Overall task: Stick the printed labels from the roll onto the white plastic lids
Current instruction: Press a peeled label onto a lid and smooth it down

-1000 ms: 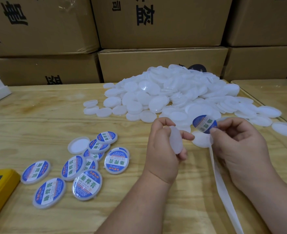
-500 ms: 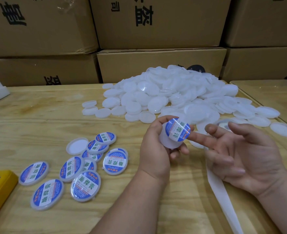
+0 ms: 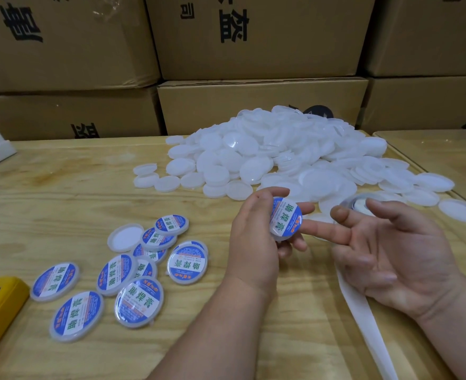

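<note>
Now left hand (image 3: 253, 242) grips the small round white plastic lid (image 3: 285, 219), blue printed label on, by its rim. Right hand (image 3: 391, 259) open, forefinger beside it. Lid judged light, stiff, slippery; hold at edges.

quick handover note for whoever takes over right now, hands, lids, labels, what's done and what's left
Left hand: grips a lid with a label on its face.
Right hand: open, palm up, one fingertip at the held lid's edge.
Label roll: on the table behind the right hand; its empty backing strip trails toward the near edge.
Done: a group of labelled lids at left, with one unlabelled lid among them.
Left: set this lid down, then label the big pile of blank lids.
</note>
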{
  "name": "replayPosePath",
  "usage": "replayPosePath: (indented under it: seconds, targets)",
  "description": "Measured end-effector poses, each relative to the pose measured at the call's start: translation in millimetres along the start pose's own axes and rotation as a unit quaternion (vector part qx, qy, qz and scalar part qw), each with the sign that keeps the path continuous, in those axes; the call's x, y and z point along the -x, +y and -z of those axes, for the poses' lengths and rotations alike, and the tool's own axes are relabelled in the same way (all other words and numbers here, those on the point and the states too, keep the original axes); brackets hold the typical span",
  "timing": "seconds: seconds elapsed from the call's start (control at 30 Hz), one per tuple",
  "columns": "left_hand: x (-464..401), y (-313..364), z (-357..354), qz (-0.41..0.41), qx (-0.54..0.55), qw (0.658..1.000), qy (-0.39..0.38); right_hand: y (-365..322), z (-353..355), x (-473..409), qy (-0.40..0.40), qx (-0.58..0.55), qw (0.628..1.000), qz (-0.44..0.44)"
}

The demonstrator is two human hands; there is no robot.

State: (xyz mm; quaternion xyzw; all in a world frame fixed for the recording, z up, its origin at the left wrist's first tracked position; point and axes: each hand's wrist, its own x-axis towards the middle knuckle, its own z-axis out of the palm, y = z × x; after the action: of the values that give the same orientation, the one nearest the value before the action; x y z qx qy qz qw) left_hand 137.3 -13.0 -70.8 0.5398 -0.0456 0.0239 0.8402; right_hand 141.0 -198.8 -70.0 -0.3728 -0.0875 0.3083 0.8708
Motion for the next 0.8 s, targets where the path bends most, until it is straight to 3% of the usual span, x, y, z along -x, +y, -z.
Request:
replayPosePath:
  seconds: [0.8]
  targets:
    - [-0.1,-0.3,-2.5,-0.009,-0.059,0.998,0.015,0.6,0.7,-0.3,-0.007,-0.004,1.000,0.001]
